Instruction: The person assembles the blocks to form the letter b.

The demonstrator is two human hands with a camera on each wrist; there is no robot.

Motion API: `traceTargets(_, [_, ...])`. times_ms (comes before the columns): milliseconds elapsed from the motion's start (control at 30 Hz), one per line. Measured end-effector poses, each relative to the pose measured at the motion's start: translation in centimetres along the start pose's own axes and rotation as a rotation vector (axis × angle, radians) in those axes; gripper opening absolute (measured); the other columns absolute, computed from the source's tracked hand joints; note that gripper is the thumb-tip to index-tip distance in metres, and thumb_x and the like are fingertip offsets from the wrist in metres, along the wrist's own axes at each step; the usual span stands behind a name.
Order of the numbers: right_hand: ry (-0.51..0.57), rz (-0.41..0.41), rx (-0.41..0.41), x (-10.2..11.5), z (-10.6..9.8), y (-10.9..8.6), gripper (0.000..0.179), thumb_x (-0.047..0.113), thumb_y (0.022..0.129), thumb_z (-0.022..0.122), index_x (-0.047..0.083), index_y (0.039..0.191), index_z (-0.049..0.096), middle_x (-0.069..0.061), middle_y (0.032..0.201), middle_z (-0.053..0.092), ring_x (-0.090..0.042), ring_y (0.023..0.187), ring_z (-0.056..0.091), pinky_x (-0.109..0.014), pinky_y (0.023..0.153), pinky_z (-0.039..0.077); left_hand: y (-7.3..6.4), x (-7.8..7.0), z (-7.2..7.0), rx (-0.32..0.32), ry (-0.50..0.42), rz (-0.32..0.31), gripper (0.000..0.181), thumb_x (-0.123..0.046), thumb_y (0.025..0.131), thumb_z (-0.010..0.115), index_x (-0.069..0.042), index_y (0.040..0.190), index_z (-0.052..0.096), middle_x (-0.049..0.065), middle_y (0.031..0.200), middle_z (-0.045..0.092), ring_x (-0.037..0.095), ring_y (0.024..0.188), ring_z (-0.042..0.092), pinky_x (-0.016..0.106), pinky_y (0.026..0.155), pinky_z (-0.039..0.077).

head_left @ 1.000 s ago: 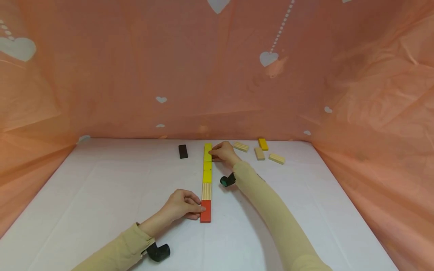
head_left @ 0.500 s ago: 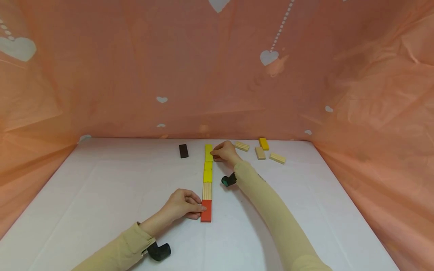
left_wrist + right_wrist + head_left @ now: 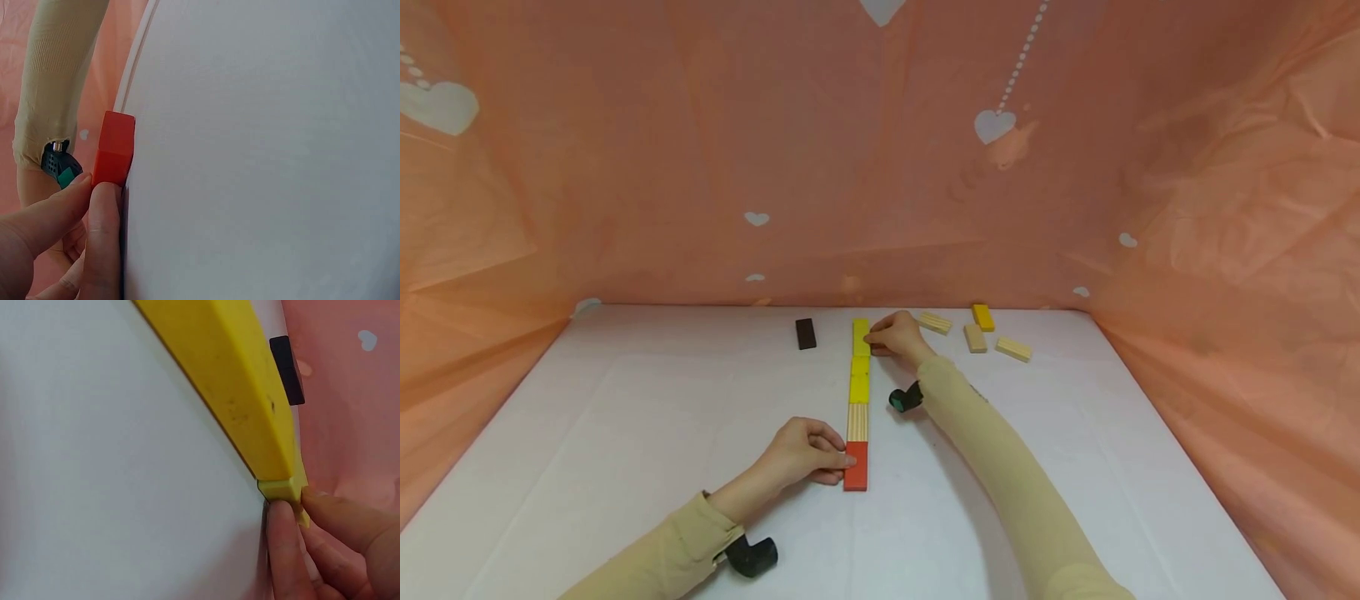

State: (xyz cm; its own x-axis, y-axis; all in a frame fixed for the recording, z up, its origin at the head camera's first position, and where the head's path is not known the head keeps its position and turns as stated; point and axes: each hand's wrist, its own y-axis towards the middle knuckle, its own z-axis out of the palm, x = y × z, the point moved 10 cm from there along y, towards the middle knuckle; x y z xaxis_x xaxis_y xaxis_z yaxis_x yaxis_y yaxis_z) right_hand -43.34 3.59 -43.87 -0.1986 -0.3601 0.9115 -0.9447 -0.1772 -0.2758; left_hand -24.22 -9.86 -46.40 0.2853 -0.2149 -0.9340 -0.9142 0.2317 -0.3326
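Note:
In the head view, wooden blocks lie end to end in one straight row. The red block [image 3: 856, 467] is nearest, followed by a striped plain-wood block [image 3: 858, 422], a yellow block [image 3: 860, 380] and a paler yellow block [image 3: 861, 337] at the far end. My left hand [image 3: 808, 451] holds the red block from its left side, the thumb over its top and the index finger against its side. From the right, my right hand [image 3: 897, 336] pinches the pale yellow block between thumb and finger. The right wrist view shows this pale yellow block [image 3: 280, 489] partly covered by the fingers.
A black block [image 3: 806, 334] lies left of the row's far end. To the right lie an orange-yellow block [image 3: 982, 317], a plain block [image 3: 975, 339] and two striped ones, one of them a striped block [image 3: 1013, 349]. A pink curtain [image 3: 820, 167] surrounds the white table [image 3: 685, 400].

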Motion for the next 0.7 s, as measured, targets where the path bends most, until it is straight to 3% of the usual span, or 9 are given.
traceTargets(467, [0.03, 0.01, -0.001, 0.06, -0.03, -0.19, 0.024, 0.003, 0.085, 0.071, -0.008, 0.106, 0.064, -0.02, 0.099, 0.067, -0.018, 0.068, 0.067, -0.029, 0.065, 0.06, -0.04, -0.18, -0.02, 0.001, 0.005, -0.007, 0.032, -0.007, 0.073, 0.083, 0.006, 0.095, 0.062, 0.01, 0.074, 0.066, 0.019, 0.059, 0.067, 0.032, 0.059, 0.06])
traceTargets(700, [0.059, 0.02, 0.027, 0.25, -0.12, -0.24, 0.029, 0.014, 0.094, 0.063, -0.008, 0.111, 0.061, -0.019, 0.095, 0.067, -0.021, 0.074, 0.066, -0.03, 0.069, 0.06, -0.2, -0.25, -0.06, -0.002, -0.01, -0.021, 0.032, -0.006, 0.073, 0.083, 0.006, 0.095, 0.062, 0.01, 0.074, 0.066, 0.019, 0.06, 0.067, 0.031, 0.059, 0.06])
